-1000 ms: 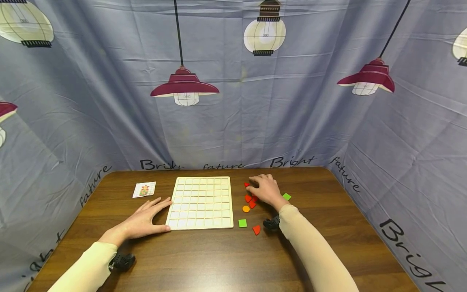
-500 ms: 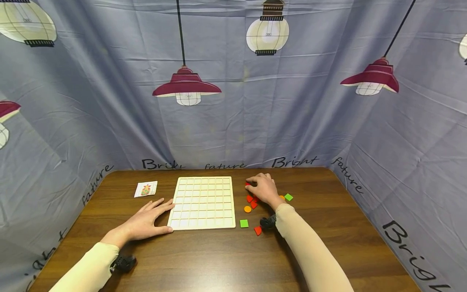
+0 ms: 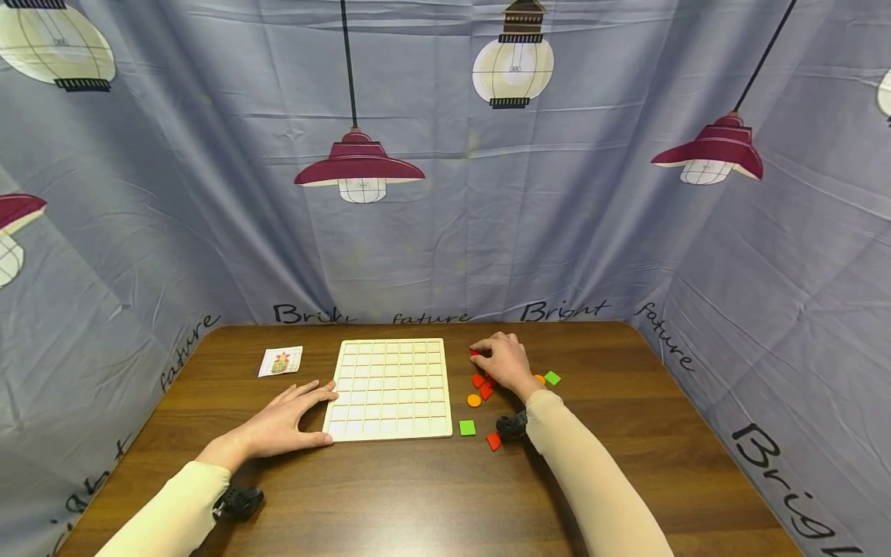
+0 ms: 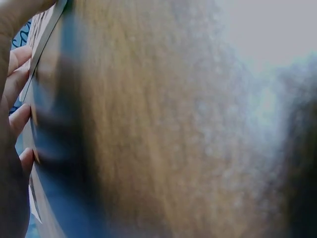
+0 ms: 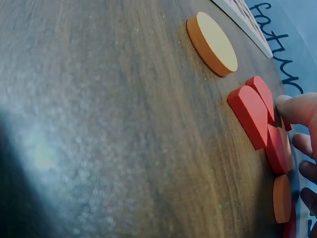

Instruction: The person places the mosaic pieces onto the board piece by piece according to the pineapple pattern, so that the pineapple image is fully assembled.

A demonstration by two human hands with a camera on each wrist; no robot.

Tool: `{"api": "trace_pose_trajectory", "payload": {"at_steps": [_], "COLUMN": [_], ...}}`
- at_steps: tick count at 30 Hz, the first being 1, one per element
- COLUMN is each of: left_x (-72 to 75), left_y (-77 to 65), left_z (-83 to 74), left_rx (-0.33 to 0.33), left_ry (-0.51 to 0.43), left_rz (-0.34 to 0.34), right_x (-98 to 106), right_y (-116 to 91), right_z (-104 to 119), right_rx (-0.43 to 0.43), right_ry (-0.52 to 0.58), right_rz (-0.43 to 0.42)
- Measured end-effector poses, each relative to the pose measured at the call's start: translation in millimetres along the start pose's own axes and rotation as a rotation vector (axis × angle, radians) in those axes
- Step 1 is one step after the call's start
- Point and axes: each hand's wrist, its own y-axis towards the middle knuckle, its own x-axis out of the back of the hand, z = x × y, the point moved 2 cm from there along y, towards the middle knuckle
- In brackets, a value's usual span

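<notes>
A cream grid board (image 3: 390, 391) lies mid-table. My left hand (image 3: 281, 422), fingers spread, touches its left edge with fingertips and thumb; in the left wrist view the fingers (image 4: 19, 119) line the table's far side. To the right of the board, my right hand (image 3: 506, 362) pinches a small red piece (image 3: 475, 353) between thumb and forefinger, and the hand hides part of the pile beneath it. Several red petal-shaped pieces (image 5: 248, 115) lie close below the thumb. An orange disc (image 5: 213, 44) rests flat nearer the wrist.
A green square (image 3: 467, 428) and a red piece (image 3: 493, 441) lie nearest the front on the right. Beyond my right wrist are another green square (image 3: 552, 377) and an orange disc (image 3: 539, 379). A card (image 3: 281, 361) with a printed picture lies back left. A curtain (image 3: 445, 232) hangs behind the table.
My right hand has shifted slightly left over the pile, its thumb and forefinger now at the far red piece, uncovering an orange disc by the wrist. My left hand stays at the board's edge.
</notes>
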Motion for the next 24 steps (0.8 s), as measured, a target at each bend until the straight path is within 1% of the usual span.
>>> {"api": "trace_pose_trajectory", "payload": {"at_steps": [6,14,19,24], "left_x": [0.0,0.2,-0.5,-1.7], "left_y": [0.7,0.9,0.5,0.3], "left_z": [2.1,1.9,2.2,3.3], "left_rx": [0.016,-0.007,-0.009,-0.008], "left_ry": [-0.032,-0.022,-0.023,-0.025], "left_rz": [0.026,0.001,-0.005,-0.003], "right_x": [-2,2,5,10], "right_y": [0,-2,-4,-5], "right_z": [-5,-5,-7,-11], "right_rx": [0.009,0.027,0.012,-0.032], "right_ry": [0.008,0.029,0.045,0.070], "right_rz": [-0.009,0.013,0.037,0.043]}}
